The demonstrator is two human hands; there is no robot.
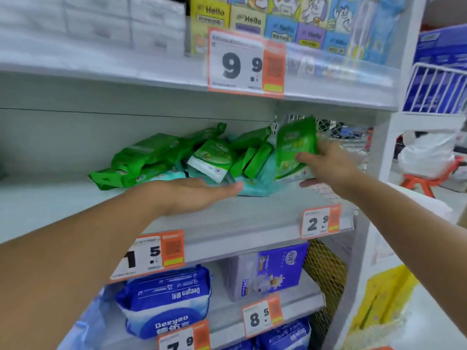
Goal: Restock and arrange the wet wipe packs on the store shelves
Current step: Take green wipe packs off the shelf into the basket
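Observation:
A jumbled heap of green wet wipe packs [161, 157] lies on the middle white shelf [227, 218], with a few pale teal packs [255, 183] underneath. My right hand [326, 165] grips one green pack [294, 145] upright at the heap's right end, close to the shelf's mesh side wall. My left hand [192, 193] reaches in flat, palm down with straight fingers, its fingertips touching the front of the heap at a teal pack.
Price tags [246, 63] hang on the shelf edges. The top shelf holds colourful tissue boxes [278, 21] and white packs. Blue packs [164, 304] fill the shelves below. A yellow mesh panel [326, 274] closes the right side. A red stool [429, 180] stands beyond.

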